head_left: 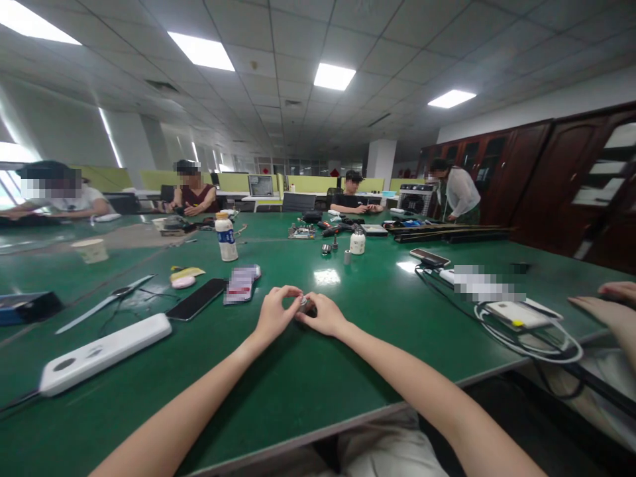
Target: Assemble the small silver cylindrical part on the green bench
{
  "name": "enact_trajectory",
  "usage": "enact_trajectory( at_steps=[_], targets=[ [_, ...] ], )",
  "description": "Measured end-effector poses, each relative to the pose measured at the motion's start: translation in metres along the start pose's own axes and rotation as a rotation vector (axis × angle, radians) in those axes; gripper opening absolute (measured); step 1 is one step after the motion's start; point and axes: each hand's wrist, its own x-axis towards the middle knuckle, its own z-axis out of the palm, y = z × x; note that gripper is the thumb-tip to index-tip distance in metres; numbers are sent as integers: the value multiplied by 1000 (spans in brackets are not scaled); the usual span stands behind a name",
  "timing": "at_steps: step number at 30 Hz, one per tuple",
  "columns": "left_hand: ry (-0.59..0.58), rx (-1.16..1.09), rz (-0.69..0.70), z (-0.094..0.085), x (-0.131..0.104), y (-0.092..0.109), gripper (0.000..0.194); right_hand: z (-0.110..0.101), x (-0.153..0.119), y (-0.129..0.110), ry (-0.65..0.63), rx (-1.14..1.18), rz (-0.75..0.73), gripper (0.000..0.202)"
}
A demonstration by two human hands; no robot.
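Observation:
My left hand (277, 310) and my right hand (326, 314) meet over the green table, thumbs and fingers curled inward. Between their fingertips is a small silvery metal part (303, 302), apparently round, with something dark beside it on the right-hand side. The fingers cover most of it, so its exact kind does not show. Farther off, beyond my right hand, stand a small metal cylinder (347, 257), a shiny metal piece (326, 250), a dark upright fitting (334, 243) and a white bottle (357, 242). A phone with a lit screen (240, 286) lies left of my left hand.
On the left are a black phone (197, 299), a white power strip (106, 351), a paper cup (90, 251) and a drink bottle (226, 238). Cables (527, 338) and a white box (521, 314) lie on the right, near another person's hand (593, 308). Several people are around the table.

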Motion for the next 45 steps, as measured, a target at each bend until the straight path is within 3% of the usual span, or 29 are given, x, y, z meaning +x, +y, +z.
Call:
enact_trajectory(
  at_steps=[4, 8, 11, 14, 22, 45],
  targets=[
    [78, -13, -116, -4, -2, -13, 23, 12, 6, -11, 11, -150, 1, 37],
    [54, 34, -164, -5, -3, -12, 23, 8, 2, -7, 13, -69, 6, 29],
    [40, 36, -161, -7, -3, -10, 23, 2, -2, 0, 7, 69, 37, 23],
    [17, 23, -150, -9, -4, -8, 25, 0, -5, 4, -16, 130, 17, 31],
    [-77, -43, -100, -6, -11, 7, 27, -2, -8, 1, -65, 0, -5, 33],
    [-135, -116, -64, -10, -13, 19, 29, -2, -12, 4, -80, 65, -2, 38]
  ],
)
